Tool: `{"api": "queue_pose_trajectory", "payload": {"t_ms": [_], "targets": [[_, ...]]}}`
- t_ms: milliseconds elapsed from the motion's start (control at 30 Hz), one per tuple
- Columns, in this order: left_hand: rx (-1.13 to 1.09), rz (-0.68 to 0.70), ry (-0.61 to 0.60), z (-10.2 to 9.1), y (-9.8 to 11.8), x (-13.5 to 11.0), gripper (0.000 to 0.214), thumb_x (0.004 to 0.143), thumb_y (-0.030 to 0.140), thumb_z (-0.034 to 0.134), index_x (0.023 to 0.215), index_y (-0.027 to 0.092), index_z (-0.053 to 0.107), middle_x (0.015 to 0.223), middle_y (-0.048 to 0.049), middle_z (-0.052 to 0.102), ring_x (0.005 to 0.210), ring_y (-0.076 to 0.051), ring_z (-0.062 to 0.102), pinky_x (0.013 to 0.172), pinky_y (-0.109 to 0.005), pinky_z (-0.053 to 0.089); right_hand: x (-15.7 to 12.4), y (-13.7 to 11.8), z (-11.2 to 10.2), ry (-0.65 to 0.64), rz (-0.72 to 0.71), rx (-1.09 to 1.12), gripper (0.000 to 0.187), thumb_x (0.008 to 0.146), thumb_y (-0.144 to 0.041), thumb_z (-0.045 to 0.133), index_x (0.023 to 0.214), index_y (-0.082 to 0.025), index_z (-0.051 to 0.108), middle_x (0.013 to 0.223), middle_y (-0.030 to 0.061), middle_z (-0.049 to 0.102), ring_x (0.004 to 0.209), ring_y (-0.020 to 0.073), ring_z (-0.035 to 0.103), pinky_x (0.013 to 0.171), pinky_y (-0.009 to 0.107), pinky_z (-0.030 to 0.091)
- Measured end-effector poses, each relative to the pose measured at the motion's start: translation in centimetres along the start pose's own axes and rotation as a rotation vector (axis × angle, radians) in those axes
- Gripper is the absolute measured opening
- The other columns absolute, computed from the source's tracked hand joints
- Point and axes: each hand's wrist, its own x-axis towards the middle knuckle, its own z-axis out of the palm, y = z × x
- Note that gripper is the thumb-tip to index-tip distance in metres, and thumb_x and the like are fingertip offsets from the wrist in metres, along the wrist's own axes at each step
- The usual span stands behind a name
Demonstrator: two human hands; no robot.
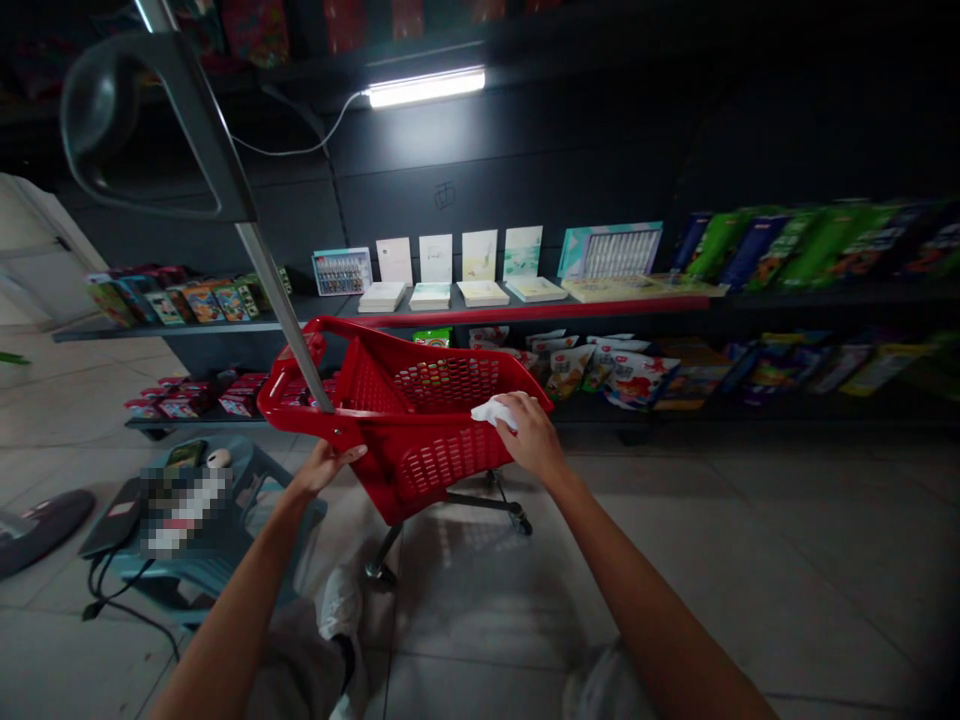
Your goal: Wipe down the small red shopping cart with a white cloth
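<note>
A red plastic shopping cart on dark wheeled legs stands in front of me, its perforated basket turned partly sideways. My left hand grips the cart's near side, just below the handle end, with part of the fingers hidden by the red plastic. Toward the basket's far right end, my right hand is closed on a white wipe. It presses this wipe against the near upper rim. Whether the wipe is cloth or paper I cannot tell.
A metal pole with a black loop handle crosses the view at left. Shelves with upright booklets and snack bags run behind the cart. A blue-grey plastic stool holding devices and cables stands left, beside my shoe.
</note>
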Motion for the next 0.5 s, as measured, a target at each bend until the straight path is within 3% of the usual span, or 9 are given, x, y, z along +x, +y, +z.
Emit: {"api": "queue_pose_trajectory", "payload": {"t_ms": [267,400,500], "targets": [[-0.171,-0.014,0.026,-0.5,-0.7,0.6,0.056,0.061,0.043,0.090,0.106,0.015,0.072,0.112,-0.0095,0.076,0.106,-0.028,0.069,0.099,-0.041,0.053,-0.3,0.2,0.2,0.014,0.041,-0.004,0.036,0.088,-0.019,0.053,0.122,-0.020,0.063,0.122,0.0115,0.064,0.118,0.0281,0.055,0.108,0.045,0.042],[-0.242,-0.044,0.050,-0.6,-0.8,1.2,0.056,0.053,0.038,0.093,0.101,0.014,0.074,0.106,-0.0100,0.077,0.102,-0.029,0.071,0.099,-0.044,0.054,-0.4,0.2,0.2,0.009,0.052,-0.006,0.036,0.088,-0.019,0.052,0.122,-0.021,0.063,0.121,0.0100,0.064,0.115,0.0270,0.056,0.106,0.042,0.043],[-0.237,-0.084,0.056,-0.4,-0.8,1.4,0.053,0.057,0.042,0.091,0.099,0.015,0.073,0.102,-0.0099,0.077,0.097,-0.028,0.072,0.097,-0.044,0.055,-0.5,0.3,0.0,-0.012,0.045,-0.025,0.036,0.088,-0.019,0.053,0.123,-0.021,0.064,0.119,0.0099,0.065,0.112,0.0267,0.057,0.104,0.041,0.044]]}}
